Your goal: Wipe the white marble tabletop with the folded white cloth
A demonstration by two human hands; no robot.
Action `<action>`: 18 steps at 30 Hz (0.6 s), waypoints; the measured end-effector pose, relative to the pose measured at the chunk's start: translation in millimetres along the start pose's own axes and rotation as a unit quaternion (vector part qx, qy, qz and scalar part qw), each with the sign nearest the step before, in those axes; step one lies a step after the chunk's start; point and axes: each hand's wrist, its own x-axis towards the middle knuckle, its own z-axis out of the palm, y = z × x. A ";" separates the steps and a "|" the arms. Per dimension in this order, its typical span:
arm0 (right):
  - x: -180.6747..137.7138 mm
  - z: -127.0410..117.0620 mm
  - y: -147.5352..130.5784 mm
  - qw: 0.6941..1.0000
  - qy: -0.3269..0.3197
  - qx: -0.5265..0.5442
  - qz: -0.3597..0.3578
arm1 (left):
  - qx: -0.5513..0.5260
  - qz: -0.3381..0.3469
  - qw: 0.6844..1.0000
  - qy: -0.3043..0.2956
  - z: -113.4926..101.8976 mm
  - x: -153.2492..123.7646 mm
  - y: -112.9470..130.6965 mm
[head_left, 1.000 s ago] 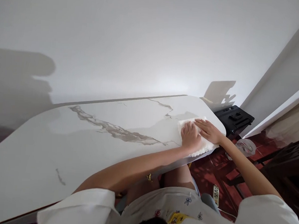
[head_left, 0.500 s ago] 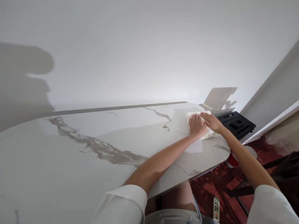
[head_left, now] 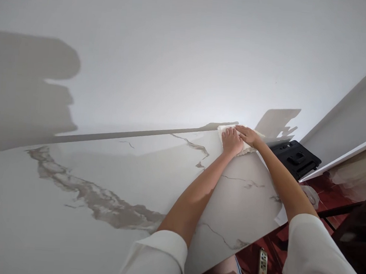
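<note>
A white marble-look table point(head_left: 111, 178) with grey veins fills the lower left. At its far right corner lies a white cloth point(head_left: 224, 130), pressed flat against the tabletop next to the wall. My left hand point(head_left: 232, 141) rests on the cloth with fingers stretched out flat. Beside it, my right hand point(head_left: 248, 135) lies flat on the same cloth, fingers extended. Both arms reach forward across the table, and most of the cloth is hidden under the hands.
A white wall point(head_left: 176, 53) rises directly behind the table. A black case point(head_left: 296, 158) stands past the table's right end. A power strip point(head_left: 263, 265) lies on the red tiled floor point(head_left: 256, 250) below. Dark furniture point(head_left: 358, 224) is at the right.
Both hands slid the cloth away from me, from the table's near right edge to its far corner by the wall. My view leaned forward over the table.
</note>
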 end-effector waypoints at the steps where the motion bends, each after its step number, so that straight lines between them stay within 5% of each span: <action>1: 5.5 0.9 1.0 1.000 0.001 0.006 -0.002 | 0.001 -0.002 1.000 0.002 0.0 4.3 -2.2; 10: 16.4 4.1 10.4 0.998 0.012 0.055 -0.001 | 0.036 -0.015 0.999 0.012 2.6 17.5 3.3; 18: -44.7 -10.0 17.4 0.999 -0.005 0.020 0.032 | 0.012 0.018 1.000 -0.012 13.3 -13.7 41.6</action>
